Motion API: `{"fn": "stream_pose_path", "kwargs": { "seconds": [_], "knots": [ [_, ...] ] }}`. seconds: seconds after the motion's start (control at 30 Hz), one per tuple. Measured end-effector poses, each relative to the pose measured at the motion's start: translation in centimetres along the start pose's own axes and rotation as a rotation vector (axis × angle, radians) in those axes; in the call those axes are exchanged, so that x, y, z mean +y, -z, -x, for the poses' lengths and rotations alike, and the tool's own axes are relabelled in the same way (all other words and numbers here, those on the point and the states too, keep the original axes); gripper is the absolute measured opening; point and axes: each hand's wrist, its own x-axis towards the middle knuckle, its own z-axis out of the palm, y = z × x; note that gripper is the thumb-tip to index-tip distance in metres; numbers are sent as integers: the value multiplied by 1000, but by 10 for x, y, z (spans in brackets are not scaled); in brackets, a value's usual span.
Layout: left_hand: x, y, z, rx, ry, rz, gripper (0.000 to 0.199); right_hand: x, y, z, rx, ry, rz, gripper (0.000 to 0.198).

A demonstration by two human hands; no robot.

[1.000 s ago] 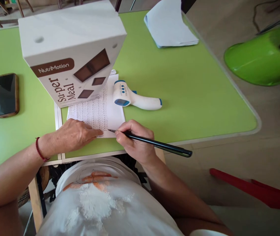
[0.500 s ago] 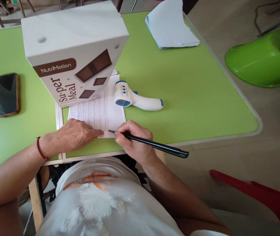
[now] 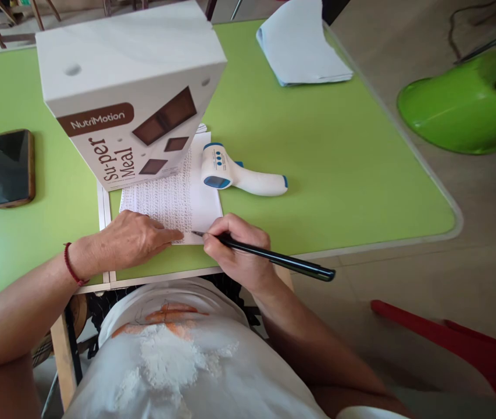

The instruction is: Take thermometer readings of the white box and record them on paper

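Note:
My right hand (image 3: pixel 239 247) grips a black pen (image 3: pixel 289 261), its tip at the lower part of a sheet of paper (image 3: pixel 206 203) covered in rows of small handwriting. My left hand (image 3: pixel 132 238) lies at the sheet's lower left, index finger stretched along the writing close to the pen tip. Beneath the hand, the other fingers are partly hidden. A white infrared thermometer (image 3: pixel 248 174) with blue trim rests on the paper's right edge and the table. Behind the hands a white NutriMotion box (image 3: pixel 129 75) stands upright, covering the far part of the paper.
A phone (image 3: pixel 12 167) in a brown case lies on the green table (image 3: pixel 339 174) at the left. Folded white papers (image 3: pixel 302 46) sit near the back right edge. Off the table are a bright green plastic object (image 3: pixel 457 107) and a red one (image 3: pixel 443 343).

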Motion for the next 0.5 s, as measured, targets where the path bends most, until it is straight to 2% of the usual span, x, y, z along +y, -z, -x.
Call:
{"fn": "stream_pose_path", "kwargs": {
  "seconds": [0.17, 0.27, 0.33, 0.4, 0.47, 0.5],
  "knots": [
    [-1, -2, 1, 6, -3, 4, 26, 2, -2, 4, 6, -22, 51, 20],
    [1, 0, 0, 39, -27, 28, 25, 1, 1, 4, 128, 16, 56, 17],
    [3, 6, -1, 107, -86, 76, 24, 0, 8, 1, 188, 58, 95, 12],
    [2, 16, -1, 302, -109, 147, 20, -1, 18, -5, 152, 115, 209, 12],
    [-5, 29, 2, 688, -44, 135, 8, 1, 28, -12, 75, 172, 389, 14],
    [-11, 35, 3, 950, 5, 77, 3, 2, 31, -15, 30, 196, 487, 14]
  ]
}}
